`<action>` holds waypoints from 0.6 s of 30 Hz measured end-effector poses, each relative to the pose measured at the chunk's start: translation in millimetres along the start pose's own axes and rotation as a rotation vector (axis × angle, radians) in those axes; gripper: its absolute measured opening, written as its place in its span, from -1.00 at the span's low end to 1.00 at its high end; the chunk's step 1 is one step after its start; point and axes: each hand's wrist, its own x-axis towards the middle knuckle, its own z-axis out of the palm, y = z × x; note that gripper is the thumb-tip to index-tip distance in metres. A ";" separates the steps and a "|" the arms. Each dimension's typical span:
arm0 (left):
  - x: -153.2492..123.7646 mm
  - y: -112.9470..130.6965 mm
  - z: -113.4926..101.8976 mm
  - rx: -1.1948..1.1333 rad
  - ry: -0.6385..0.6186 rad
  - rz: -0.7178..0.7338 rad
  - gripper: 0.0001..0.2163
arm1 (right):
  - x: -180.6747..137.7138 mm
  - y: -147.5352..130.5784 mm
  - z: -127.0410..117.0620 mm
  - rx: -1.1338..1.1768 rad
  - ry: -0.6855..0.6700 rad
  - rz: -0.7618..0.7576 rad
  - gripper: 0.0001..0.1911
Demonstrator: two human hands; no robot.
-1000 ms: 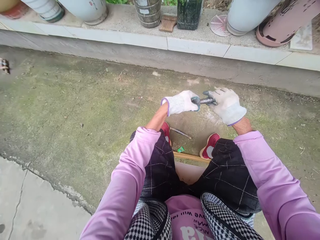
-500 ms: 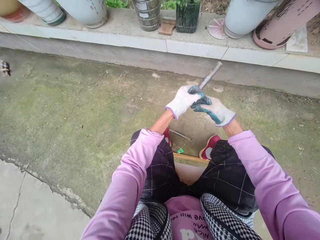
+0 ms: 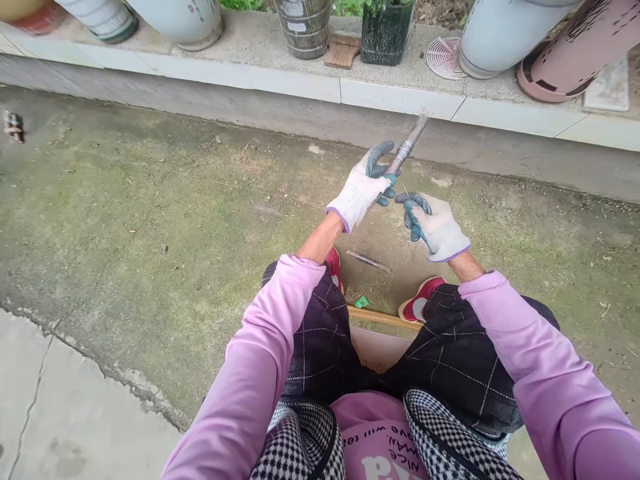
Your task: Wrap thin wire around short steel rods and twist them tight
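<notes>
My left hand (image 3: 364, 183), in a white glove with a teal palm, is closed around the lower end of a thin grey metal rod (image 3: 407, 145) that points up and away to the right. Just below and to the right, my right hand (image 3: 433, 223) in the same kind of glove is off the rod, fingers curled and apart, palm turned up, with nothing in it. Both hands are held out over my knees above the ground.
A second thin rod (image 3: 369, 261) and a small green scrap (image 3: 362, 301) lie on the mossy concrete between my red shoes (image 3: 419, 303). A raised kerb (image 3: 400, 97) ahead carries pots, buckets (image 3: 305, 27) and a round white grille (image 3: 443, 58).
The rod swung from lying across between both hands to pointing up and away. My right hand let go of it and dropped a little; the left hand alone now holds it.
</notes>
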 end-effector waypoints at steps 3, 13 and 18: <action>13.9 -11.6 -6.1 0.126 0.049 0.026 -0.54 | -2.7 -1.5 -0.1 -0.085 -0.024 0.029 -0.66; 5.9 -37.2 -32.5 0.813 0.018 0.126 -0.55 | -15.0 -21.8 -14.8 -0.329 -0.062 0.027 -0.79; -33.9 -23.0 -33.5 0.591 0.123 0.183 -0.56 | -34.5 -38.2 -40.9 -0.224 0.060 -0.108 -0.73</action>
